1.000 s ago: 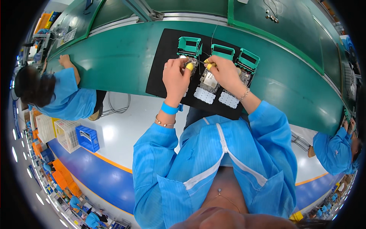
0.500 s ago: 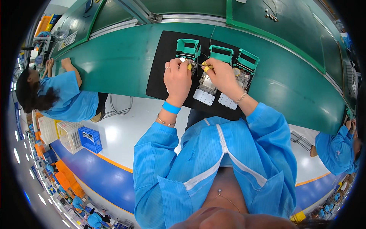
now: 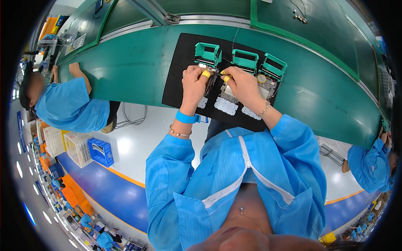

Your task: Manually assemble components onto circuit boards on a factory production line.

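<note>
The green, open, rectangular plastic frame [image 3: 207, 52] at the left of the row is serving as the landmark. On its near side, toward the person, a narrow, grey, component-covered circuit board [image 3: 210, 84] is lying on a black, flat, sheet-like mat [image 3: 173, 88] over the green, smooth worktop [image 3: 134, 58]. The board's long axis is running from the frame toward the person, bending a little leftward at the near end, where a white, perforated flat plate [image 3: 202, 103] is partly showing beside the wrist.

The relation that seems to matter is at the board's far end, just on the near side of the frame, where both sets of fingertips are meeting. The bare left hand [image 3: 194, 85] is the nearer one: it is lying over the board's left side, with its yellow-covered thumb [image 3: 206, 73] pointing up toward the frame. Its grip is looking narrow, but whether it is pinching a part or only steadying the board I cannot tell.

The bare right hand [image 3: 245, 86] is sitting to the right of and nearer than the frame, above a second grey, flat circuit board [image 3: 229, 94]. Its grip is narrow, apparently holding a thin, dark, rod-like tool [image 3: 217, 73] whose tip is pointing leftward, across the first board's long axis. The exact contact is staying too small to make out.
</note>
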Motion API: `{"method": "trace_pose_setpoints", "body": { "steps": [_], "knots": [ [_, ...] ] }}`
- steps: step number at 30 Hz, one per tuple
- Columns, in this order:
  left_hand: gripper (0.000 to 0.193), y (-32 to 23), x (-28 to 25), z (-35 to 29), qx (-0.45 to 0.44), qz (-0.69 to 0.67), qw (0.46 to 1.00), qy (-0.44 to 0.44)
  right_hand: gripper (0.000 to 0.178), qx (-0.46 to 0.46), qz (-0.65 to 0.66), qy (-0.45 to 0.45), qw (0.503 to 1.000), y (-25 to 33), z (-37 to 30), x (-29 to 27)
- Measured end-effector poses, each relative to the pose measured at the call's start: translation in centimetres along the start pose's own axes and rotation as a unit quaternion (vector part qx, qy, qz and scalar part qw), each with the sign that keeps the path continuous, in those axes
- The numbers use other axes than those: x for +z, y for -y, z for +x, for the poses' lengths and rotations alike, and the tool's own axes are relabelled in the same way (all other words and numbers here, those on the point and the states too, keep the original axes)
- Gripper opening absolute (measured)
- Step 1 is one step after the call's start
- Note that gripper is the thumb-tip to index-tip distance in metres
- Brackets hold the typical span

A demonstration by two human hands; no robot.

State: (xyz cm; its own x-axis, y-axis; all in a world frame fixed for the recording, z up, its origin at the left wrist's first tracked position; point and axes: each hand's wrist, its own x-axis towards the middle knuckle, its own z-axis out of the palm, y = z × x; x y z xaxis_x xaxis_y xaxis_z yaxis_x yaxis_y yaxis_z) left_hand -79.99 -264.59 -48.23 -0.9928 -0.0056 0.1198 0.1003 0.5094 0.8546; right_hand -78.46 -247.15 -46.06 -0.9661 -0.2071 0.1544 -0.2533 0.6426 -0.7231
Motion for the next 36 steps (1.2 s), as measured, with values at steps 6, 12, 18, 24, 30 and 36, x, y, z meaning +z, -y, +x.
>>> {"method": "trace_pose_setpoints", "body": {
  "steps": [6,12,18,24,30,36],
  "knots": [
    [0.017,-1.1,-0.2,-0.9,0.057,0.134,0.989,-0.028,0.012,0.019,0.067,0.003,0.998,-0.6,-0.1,-0.1],
    [0.061,-1.0,0.1,-3.0,0.072,0.217,0.973,-0.025,0.009,0.002,-0.047,-0.002,0.999,-0.2,-0.3,-1.1],
    [0.062,-0.5,0.5,-3.2,0.12,0.2,0.97,-0.066,0.011,-0.012,-0.082,0.001,0.997,-0.1,-0.1,-1.0],
    [0.063,-0.5,0.4,-3.3,0.113,0.189,0.973,-0.063,0.011,-0.005,-0.031,0.02,0.999,-1.0,0.5,-1.3],
    [0.062,-0.3,0.5,-3.4,0.115,0.181,0.974,-0.069,0.01,-0.027,-0.048,0.069,0.996,-1.0,1.3,-1.9],
    [0.06,-0.7,0.8,-2.9,0.095,0.165,0.98,-0.061,0.013,-0.158,-0.264,0.057,0.95,-1.0,-0.3,-1.6]
  ]
}}
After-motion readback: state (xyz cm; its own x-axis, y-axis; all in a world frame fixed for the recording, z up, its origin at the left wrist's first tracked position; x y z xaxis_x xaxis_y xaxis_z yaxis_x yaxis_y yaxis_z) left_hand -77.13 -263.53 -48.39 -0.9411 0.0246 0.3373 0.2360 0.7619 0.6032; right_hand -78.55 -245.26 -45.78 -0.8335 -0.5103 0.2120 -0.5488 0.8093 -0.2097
